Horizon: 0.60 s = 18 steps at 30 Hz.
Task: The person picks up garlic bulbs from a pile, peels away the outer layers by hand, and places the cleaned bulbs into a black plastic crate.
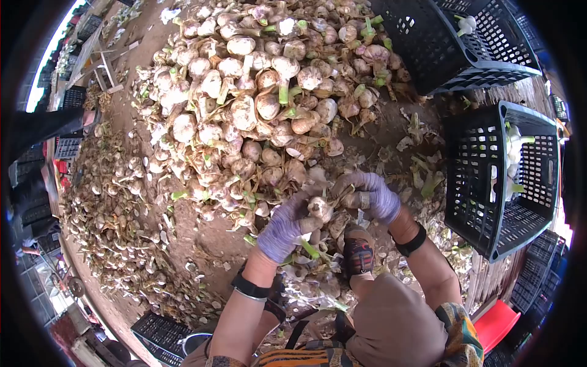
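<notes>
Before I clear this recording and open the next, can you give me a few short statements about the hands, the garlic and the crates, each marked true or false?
1. The left hand and right hand are both gloved. True.
2. Fingers of the left hand touch a garlic bulb. True.
3. The large garlic heap sits inside a crate. False: it lies on the ground.
4. The black crate nearest the right hand contains no garlic. False: white bulbs show in it.
5. Only the right wrist wears a black band. False: the left wrist has one too.
</notes>
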Tool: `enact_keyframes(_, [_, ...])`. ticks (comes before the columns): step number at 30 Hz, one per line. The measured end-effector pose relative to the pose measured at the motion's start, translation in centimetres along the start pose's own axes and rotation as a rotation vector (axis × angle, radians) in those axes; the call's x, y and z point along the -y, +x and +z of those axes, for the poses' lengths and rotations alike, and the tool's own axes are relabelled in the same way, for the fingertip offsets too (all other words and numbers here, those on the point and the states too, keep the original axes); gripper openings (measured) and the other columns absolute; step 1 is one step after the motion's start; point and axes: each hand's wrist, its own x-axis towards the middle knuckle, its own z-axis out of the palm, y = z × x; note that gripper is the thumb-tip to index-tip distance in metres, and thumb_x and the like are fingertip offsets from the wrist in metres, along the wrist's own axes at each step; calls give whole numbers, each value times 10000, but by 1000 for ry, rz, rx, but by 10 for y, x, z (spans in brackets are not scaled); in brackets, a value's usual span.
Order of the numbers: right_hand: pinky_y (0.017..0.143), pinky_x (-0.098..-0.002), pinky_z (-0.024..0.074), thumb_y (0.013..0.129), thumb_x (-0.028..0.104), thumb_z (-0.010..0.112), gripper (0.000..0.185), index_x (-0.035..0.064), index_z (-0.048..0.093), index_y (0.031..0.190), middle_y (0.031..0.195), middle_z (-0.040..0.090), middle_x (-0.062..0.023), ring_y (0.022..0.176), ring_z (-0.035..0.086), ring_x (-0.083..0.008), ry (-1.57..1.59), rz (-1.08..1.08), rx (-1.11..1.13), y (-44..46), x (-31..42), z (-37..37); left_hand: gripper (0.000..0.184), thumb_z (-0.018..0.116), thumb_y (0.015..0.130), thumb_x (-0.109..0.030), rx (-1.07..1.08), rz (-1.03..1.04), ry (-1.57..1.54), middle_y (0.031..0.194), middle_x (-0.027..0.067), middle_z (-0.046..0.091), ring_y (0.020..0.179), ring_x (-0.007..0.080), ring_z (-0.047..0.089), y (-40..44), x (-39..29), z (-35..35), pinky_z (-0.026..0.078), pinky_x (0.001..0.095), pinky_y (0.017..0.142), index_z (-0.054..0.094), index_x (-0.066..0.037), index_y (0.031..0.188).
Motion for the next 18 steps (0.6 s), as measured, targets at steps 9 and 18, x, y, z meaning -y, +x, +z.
enact_keyframes(9, [468, -196, 356, 744, 480, 667, 638, 0, 502, 1130, 661, 492, 15, 526, 442, -67, 255, 39, -301, 10, -57, 25, 506, 737, 652, -73, -271, 367, 995, 1009, 171, 579, 902, 294, 588, 1, 5, 25, 478, 357, 794, 506, -20, 1099])
enact_keyframes(18, [483, -198, 406, 763, 131, 617, 483, 0, 455, 1198, 728, 530, -14, 555, 482, -66, 112, 131, -378, 8, -17, 42, 479, 678, 670, -56, -306, 692, 1362, 1005, 159, 570, 844, 316, 599, -1, 23, 14, 502, 364, 719, 510, -81, 1118])
